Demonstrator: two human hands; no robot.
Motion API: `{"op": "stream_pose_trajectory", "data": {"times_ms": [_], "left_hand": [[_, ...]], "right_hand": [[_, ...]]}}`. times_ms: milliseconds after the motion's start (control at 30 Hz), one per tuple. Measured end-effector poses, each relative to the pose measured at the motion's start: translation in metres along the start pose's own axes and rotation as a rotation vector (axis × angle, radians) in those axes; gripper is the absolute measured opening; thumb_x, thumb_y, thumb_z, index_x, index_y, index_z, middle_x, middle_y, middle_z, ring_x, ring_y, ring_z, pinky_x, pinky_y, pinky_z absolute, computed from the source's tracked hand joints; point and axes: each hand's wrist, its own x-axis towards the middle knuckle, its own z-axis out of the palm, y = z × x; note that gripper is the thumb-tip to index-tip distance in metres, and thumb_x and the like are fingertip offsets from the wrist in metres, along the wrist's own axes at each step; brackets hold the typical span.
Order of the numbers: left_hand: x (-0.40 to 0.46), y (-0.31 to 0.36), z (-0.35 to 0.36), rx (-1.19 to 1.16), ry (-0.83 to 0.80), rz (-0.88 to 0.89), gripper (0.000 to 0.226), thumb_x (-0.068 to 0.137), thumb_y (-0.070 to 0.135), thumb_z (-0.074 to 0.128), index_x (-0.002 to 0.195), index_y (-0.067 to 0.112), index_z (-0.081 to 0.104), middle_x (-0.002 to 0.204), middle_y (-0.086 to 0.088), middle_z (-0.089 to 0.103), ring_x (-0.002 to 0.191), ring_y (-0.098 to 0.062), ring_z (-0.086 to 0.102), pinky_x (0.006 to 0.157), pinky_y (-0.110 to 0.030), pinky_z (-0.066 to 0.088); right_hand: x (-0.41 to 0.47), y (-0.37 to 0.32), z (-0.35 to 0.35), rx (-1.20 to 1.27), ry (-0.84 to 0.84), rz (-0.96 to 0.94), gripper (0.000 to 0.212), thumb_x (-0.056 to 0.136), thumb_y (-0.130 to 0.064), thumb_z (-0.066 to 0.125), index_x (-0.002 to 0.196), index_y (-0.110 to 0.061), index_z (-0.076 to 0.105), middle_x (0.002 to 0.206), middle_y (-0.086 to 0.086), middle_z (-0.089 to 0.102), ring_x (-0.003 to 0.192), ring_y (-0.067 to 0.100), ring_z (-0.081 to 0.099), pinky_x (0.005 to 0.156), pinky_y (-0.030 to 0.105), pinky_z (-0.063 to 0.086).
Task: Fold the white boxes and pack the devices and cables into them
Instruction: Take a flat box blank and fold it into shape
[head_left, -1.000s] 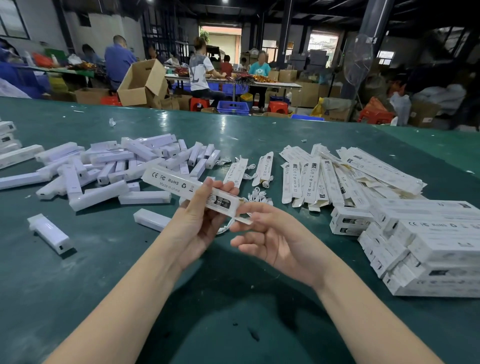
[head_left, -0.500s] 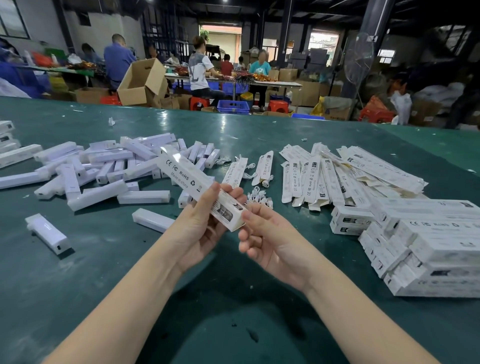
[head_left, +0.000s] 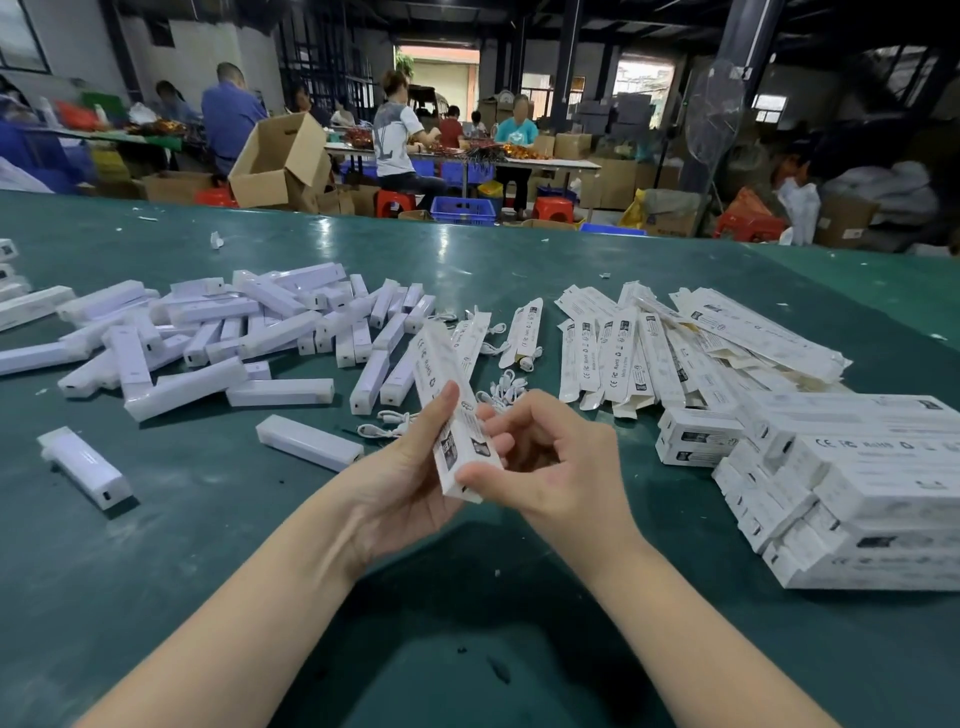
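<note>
My left hand (head_left: 402, 483) grips a long white printed box (head_left: 451, 410) near its lower end; the box points away from me, nearly upright. My right hand (head_left: 550, 467) curls around that lower end, thumb pressed on the bottom corner. White bar-shaped devices (head_left: 218, 332) lie heaped at the left of the green table (head_left: 156, 571). Small white cables (head_left: 501, 387) lie just beyond my hands. Flat unfolded boxes (head_left: 675, 343) spread at the right, and closed boxes (head_left: 857, 493) are stacked at the near right.
Two single devices (head_left: 85, 465) (head_left: 309, 441) lie apart at the near left. Beyond the table's far edge, people sit at other tables among cardboard cartons (head_left: 280, 161), red stools and blue crates.
The box swung from lying across toward the left to pointing away from me. My right hand moved in and closed around its lower end.
</note>
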Motion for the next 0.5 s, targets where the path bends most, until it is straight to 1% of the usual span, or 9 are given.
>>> {"op": "stream_pose_trajectory", "data": {"times_ms": [33, 67, 133, 200, 267, 333, 400, 433, 500], "left_hand": [[-0.001, 0.002, -0.001, 0.006, -0.028, -0.020, 0.056, 0.032, 0.030, 0.098, 0.076, 0.004, 0.075, 0.073, -0.007, 0.071, 0.058, -0.015, 0.070, 0.050, -0.024, 0.056], [-0.002, 0.004, -0.001, 0.021, -0.044, -0.035, 0.055, 0.029, 0.027, 0.100, 0.072, 0.004, 0.075, 0.070, -0.006, 0.069, 0.057, -0.015, 0.069, 0.049, -0.024, 0.056], [-0.001, 0.006, -0.001, 0.050, -0.058, -0.060, 0.037, 0.049, 0.028, 0.094, 0.070, 0.005, 0.074, 0.066, -0.005, 0.066, 0.054, -0.014, 0.066, 0.049, -0.024, 0.056], [0.002, 0.006, 0.000, 0.147, 0.032, -0.056, 0.021, 0.068, 0.030, 0.077, 0.071, 0.010, 0.071, 0.062, -0.001, 0.060, 0.050, -0.012, 0.060, 0.046, -0.021, 0.052], [0.009, 0.007, -0.005, 0.341, 0.200, 0.042, 0.016, 0.077, 0.028, 0.071, 0.076, 0.013, 0.066, 0.059, 0.002, 0.056, 0.049, -0.010, 0.053, 0.044, -0.020, 0.046], [0.012, 0.011, -0.013, 0.649, 0.446, 0.234, 0.011, 0.085, 0.024, 0.067, 0.079, 0.017, 0.062, 0.062, 0.004, 0.058, 0.054, -0.012, 0.053, 0.052, -0.023, 0.044], [0.008, 0.021, -0.027, 1.030, 0.754, 0.481, 0.010, 0.087, 0.026, 0.063, 0.080, 0.022, 0.058, 0.069, 0.004, 0.060, 0.061, -0.012, 0.052, 0.055, -0.027, 0.039], [0.004, 0.027, -0.035, 1.190, 0.899, 0.580, 0.009, 0.086, 0.027, 0.060, 0.079, 0.022, 0.056, 0.073, 0.003, 0.060, 0.064, -0.013, 0.052, 0.054, -0.029, 0.037], [-0.001, 0.039, -0.049, 1.437, 1.096, 0.610, 0.011, 0.086, 0.030, 0.057, 0.084, 0.019, 0.055, 0.086, -0.004, 0.058, 0.075, -0.022, 0.053, 0.060, -0.034, 0.040]], "right_hand": [[0.000, 0.000, 0.001, 0.001, -0.009, 0.003, 0.046, 0.054, -0.049, 0.084, 0.076, -0.018, 0.059, 0.080, -0.007, 0.072, 0.067, 0.022, 0.064, 0.059, 0.031, 0.052], [0.001, 0.001, 0.002, 0.032, -0.036, 0.041, 0.046, 0.053, -0.048, 0.086, 0.075, -0.020, 0.057, 0.078, -0.006, 0.071, 0.065, 0.013, 0.062, 0.056, 0.025, 0.052], [0.003, 0.003, 0.002, 0.101, -0.139, 0.149, 0.044, 0.053, -0.046, 0.088, 0.074, -0.026, 0.054, 0.069, -0.010, 0.064, 0.060, 0.002, 0.055, 0.053, 0.015, 0.047], [0.005, 0.010, -0.003, -0.027, -0.229, 0.184, 0.043, 0.058, -0.051, 0.086, 0.077, -0.030, 0.053, 0.067, -0.017, 0.061, 0.056, -0.001, 0.051, 0.052, 0.015, 0.045], [0.006, 0.016, -0.006, -0.292, -0.274, 0.174, 0.039, 0.064, -0.060, 0.078, 0.080, -0.032, 0.056, 0.063, -0.013, 0.062, 0.053, 0.002, 0.051, 0.055, 0.025, 0.047], [0.005, 0.020, -0.006, -0.378, -0.312, 0.188, 0.024, 0.078, -0.049, 0.072, 0.079, -0.028, 0.059, 0.060, -0.008, 0.063, 0.050, 0.005, 0.052, 0.061, 0.036, 0.052], [0.005, 0.023, -0.005, -0.394, -0.322, 0.194, 0.017, 0.087, -0.034, 0.067, 0.075, -0.026, 0.060, 0.061, -0.007, 0.064, 0.049, 0.005, 0.052, 0.065, 0.037, 0.054], [0.005, 0.023, -0.006, -0.393, -0.321, 0.199, 0.017, 0.089, -0.032, 0.066, 0.074, -0.026, 0.060, 0.062, -0.007, 0.066, 0.050, 0.005, 0.052, 0.066, 0.037, 0.054], [0.005, 0.023, -0.008, -0.381, -0.309, 0.224, 0.016, 0.089, -0.032, 0.065, 0.075, -0.026, 0.061, 0.064, -0.005, 0.067, 0.051, 0.006, 0.053, 0.065, 0.034, 0.053]]}}
